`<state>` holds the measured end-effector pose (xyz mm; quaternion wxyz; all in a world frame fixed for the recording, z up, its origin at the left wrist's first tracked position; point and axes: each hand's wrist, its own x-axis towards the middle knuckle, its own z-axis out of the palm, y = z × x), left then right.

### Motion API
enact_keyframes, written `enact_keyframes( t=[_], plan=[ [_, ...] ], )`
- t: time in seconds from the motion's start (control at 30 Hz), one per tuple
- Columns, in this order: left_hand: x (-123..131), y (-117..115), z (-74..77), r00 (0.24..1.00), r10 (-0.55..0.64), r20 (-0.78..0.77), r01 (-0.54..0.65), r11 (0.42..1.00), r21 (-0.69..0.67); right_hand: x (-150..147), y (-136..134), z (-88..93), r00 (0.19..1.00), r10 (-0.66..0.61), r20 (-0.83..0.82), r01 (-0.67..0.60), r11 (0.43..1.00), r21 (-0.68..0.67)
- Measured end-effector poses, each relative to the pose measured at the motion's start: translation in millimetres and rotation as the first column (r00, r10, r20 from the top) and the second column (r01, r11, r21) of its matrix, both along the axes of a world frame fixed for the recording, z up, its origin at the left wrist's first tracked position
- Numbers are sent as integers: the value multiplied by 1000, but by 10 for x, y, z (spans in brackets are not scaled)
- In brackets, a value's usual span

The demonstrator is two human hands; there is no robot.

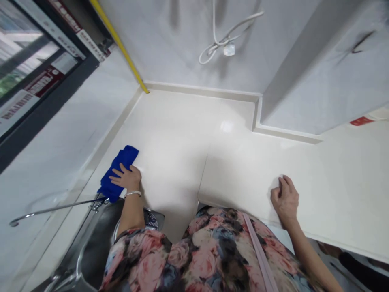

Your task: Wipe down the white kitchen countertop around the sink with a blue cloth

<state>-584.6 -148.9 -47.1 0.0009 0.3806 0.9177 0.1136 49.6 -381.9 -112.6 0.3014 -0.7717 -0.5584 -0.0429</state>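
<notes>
A blue cloth (117,172) lies on the white countertop (173,134) along its left side, close to the wall. My left hand (127,177) presses flat on the cloth, its fingers spread and pointing left. A bracelet circles that wrist. Over on the right, my right hand (285,198) rests on the countertop with the fingers bent and drawn together. Whether anything small is under or between those fingers cannot be seen.
A sink (99,239) with a long curved faucet (57,207) is at the lower left. A yellow pipe (121,46) meets the back left corner. A white cable (212,46) hangs on the wall. A wall column (304,81) juts out at right, near a red item (361,121).
</notes>
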Motion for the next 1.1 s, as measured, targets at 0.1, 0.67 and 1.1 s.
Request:
enact_keyframes(
  t=[0.1,0.67,1.1],
  plan=[
    [275,-17,-84,994,-105,-17,105,994,-17,-39,25,14,1000,-21,-8,21,1000,-1],
    [3370,-1063,-289,22,-999,49,1000,21,-8,-31,115,-104,997,-27,-78,30,999,35],
    [4061,-1069,-297,-400,-914,68,912,-390,131,59,-90,-143,964,-181,-196,227,943,242]
  ],
)
